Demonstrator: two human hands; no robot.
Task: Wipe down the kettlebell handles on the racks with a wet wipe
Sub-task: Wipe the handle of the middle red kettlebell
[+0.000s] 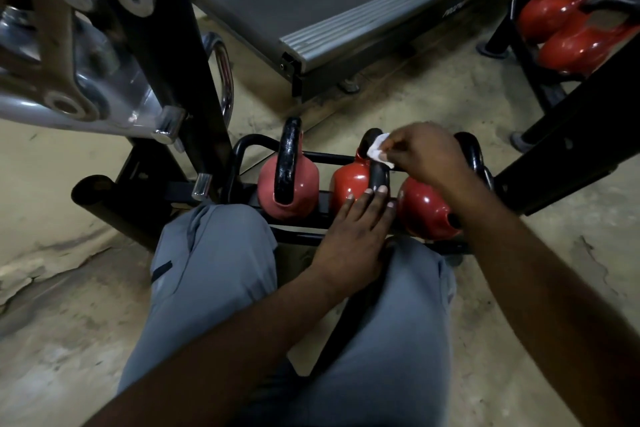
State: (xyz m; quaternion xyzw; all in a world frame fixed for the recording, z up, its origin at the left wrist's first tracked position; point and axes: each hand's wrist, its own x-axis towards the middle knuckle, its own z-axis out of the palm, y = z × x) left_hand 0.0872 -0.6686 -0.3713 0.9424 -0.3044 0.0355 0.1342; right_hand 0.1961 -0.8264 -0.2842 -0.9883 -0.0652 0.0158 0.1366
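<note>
Right hand: our right hand (427, 158) pinches a small white wipe (379, 149) between thumb and fingertips and presses it on the top of the middle handle (377, 170).
Left hand: our left hand (353, 236) lies flat, fingers spread wide and holding nothing; its fingertips (382, 190) touch the near leg of that handle and the red middle bell (349, 184).
Where the bells sit: three red kettlebells stand side by side on a low black rack (242, 156) just beyond our knees; the left bell (287, 184) stands free, and the right bell (427, 211) lies partly under our right wrist.
Other rack: more red bells (568, 24) sit at the upper right, well apart.
Wipe risk: we judge that the wipe is bunched small, so it may cover only the crown of the handle and skip the legs and underside.
Slip risk: a wet handle is slick; if we push hard sideways, the wipe may slide off or drop between the rack bars.
Pinch risk: our left fingertips sit close between the bells; if the middle bell rocks, they may get squeezed.
Miss risk: the right handle (472, 152) is mostly hidden behind our hand, so we may pass over it.
</note>
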